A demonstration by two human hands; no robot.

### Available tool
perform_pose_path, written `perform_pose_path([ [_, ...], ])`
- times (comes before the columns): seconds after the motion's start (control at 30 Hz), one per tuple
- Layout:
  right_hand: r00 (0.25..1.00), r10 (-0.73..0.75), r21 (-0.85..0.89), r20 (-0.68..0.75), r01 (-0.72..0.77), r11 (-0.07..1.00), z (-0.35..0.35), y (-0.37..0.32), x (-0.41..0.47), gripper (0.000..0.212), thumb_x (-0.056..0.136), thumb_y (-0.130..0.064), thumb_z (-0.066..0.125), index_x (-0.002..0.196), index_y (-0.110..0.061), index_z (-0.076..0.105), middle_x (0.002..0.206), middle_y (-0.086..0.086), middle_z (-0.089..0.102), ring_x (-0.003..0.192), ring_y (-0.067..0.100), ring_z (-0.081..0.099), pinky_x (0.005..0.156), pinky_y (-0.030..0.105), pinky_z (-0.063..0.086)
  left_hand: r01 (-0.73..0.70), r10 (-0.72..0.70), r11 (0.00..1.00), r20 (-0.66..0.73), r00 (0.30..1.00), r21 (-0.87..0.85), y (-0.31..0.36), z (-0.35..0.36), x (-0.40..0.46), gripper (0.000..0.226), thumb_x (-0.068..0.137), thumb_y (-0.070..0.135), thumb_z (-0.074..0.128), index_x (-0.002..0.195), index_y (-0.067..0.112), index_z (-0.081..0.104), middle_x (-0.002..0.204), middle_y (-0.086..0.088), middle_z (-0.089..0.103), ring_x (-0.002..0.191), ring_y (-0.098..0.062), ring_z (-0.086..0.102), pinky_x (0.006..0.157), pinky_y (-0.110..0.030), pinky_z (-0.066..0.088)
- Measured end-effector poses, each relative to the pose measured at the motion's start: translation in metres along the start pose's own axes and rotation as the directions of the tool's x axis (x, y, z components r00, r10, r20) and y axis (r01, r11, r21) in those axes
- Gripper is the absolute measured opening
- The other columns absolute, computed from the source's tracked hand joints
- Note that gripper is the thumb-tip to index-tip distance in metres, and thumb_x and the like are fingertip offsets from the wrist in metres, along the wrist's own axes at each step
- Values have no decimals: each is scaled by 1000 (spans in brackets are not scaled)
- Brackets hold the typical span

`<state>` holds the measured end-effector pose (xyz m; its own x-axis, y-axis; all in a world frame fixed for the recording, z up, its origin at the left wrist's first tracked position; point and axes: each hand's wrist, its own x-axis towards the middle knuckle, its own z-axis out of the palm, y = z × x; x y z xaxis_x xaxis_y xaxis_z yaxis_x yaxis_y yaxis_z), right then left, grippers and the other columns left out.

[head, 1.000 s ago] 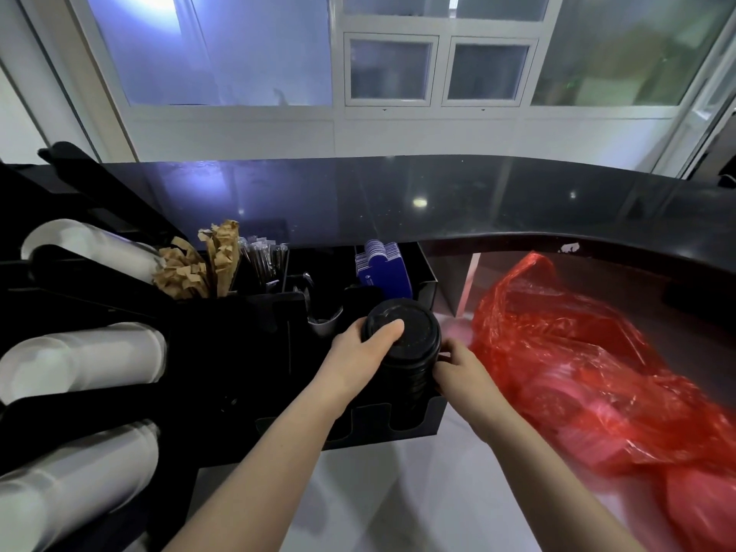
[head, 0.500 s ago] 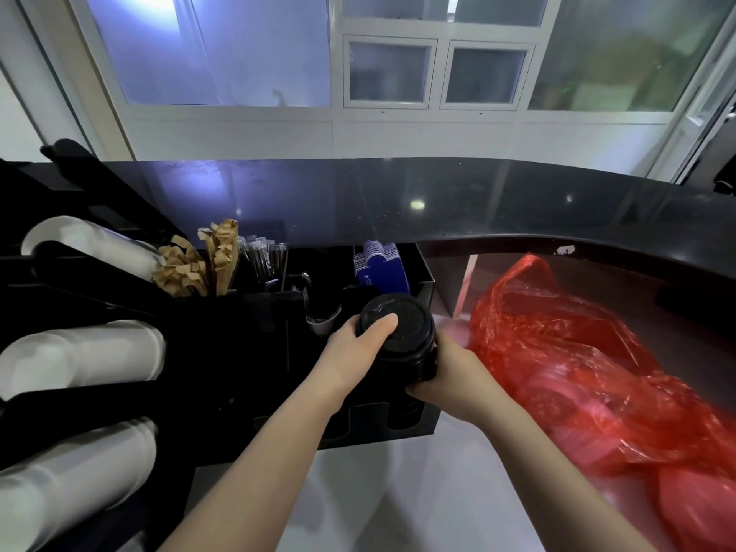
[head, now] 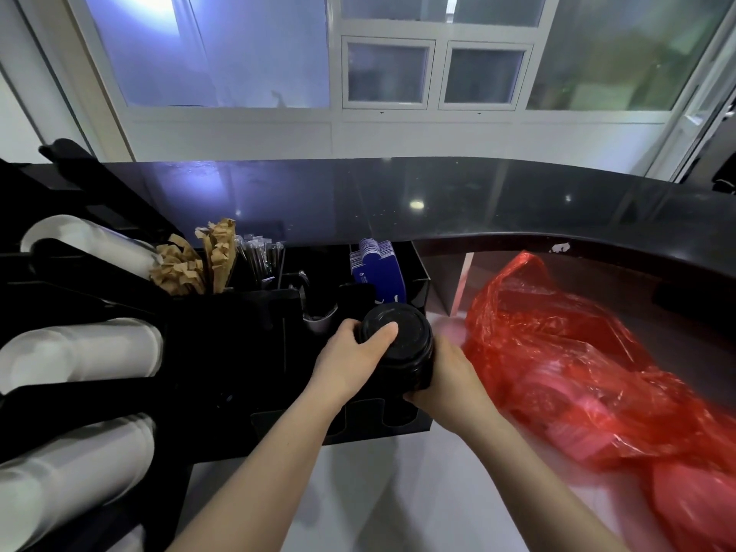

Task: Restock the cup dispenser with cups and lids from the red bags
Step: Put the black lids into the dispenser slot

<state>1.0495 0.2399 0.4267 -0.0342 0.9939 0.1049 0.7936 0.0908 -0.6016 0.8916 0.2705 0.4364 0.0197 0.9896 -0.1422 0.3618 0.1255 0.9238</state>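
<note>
The right hand (head: pixel 446 376), which a second ago was only touching the side, is now wrapping under the stack of round black plastic lids (head: pixel 398 344). The left hand (head: pixel 354 352) is gripping its top, thumb across. The stack is sitting higher over the black plastic dispenser slot (head: pixel 382 422), probably being reseated. Just right of the grip, the crumpled red plastic bag (head: pixel 577 368) is lying.

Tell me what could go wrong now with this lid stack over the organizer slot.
1. The stack of black lids is held only at its sides and top by the left hand and right hand; lower lids could slip loose and scatter.
2. The front slot of the black organizer looks narrow, so a tilted stack may catch on its edge.
3. The red bag lies close by on the right; an elbow could drag it.
</note>
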Motion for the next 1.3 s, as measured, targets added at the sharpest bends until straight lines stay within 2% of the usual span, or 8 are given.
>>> perform_pose_path([
  [0.13,1000,18,-224,-5,-19,974,8,9,-4,60,68,-24,76,121,-11,52,111,5,48,108,25,40,78,23,35,48,-46,990,-19,999,134,-8,3,4,67,63,74,54,107,24,59,117,0,48,99,-19,58,88,-38,53],
  [0.37,999,-42,-138,15,44,990,4,9,-6,88,68,-18,75,144,-20,30,131,0,44,111,27,40,89,33,39,-41,74,975,-143,987,218,-23,13,-1,58,73,61,64,119,29,47,118,0,42,102,-18,54,84,-32,50],
  [0.53,997,-66,12,40,65,998,-6,7,-7,102,69,-30,79,150,-33,17,146,-5,30,132,13,22,105,27,24,-104,156,964,-202,967,245,-20,12,3,57,71,55,69,117,29,47,117,3,42,109,-17,50,84,-28,44],
  [0.67,964,-263,-64,20,264,962,-9,1,-3,79,81,-27,74,148,-33,32,156,-13,24,141,10,21,112,23,18,-130,171,968,-186,968,213,-21,11,3,51,75,51,69,116,30,48,116,4,44,104,-13,51,75,-23,43],
  [0.83,982,-175,-146,64,183,972,-6,6,6,60,94,-35,57,148,-27,34,159,-7,20,144,16,24,116,31,24,-117,109,993,-203,973,-25,-31,2,-3,34,87,38,62,117,27,51,117,5,51,101,-9,56,79,-22,46],
  [0.97,984,-166,-162,58,173,971,-6,5,12,58,93,-39,59,146,-28,39,157,-7,26,143,17,26,116,33,24,-72,36,985,-222,974,-157,-44,-10,-12,23,89,22,61,110,28,53,106,9,59,91,-2,59,67,-12,41],
  [1.07,981,-179,-156,73,189,970,-8,7,9,57,86,-38,68,139,-31,49,153,-10,33,139,17,31,113,32,24,-52,13,982,-211,977,-180,-51,-19,-16,19,89,15,61,102,29,57,98,7,63,86,-1,60,61,-7,41],
  [1.3,992,-126,-112,25,128,985,-10,4,2,47,80,-27,76,124,-25,59,149,-6,41,133,17,39,105,27,30,-73,58,995,-187,981,-73,-58,-35,-25,14,90,21,60,98,33,61,95,8,65,90,-4,62,70,-13,42],
])
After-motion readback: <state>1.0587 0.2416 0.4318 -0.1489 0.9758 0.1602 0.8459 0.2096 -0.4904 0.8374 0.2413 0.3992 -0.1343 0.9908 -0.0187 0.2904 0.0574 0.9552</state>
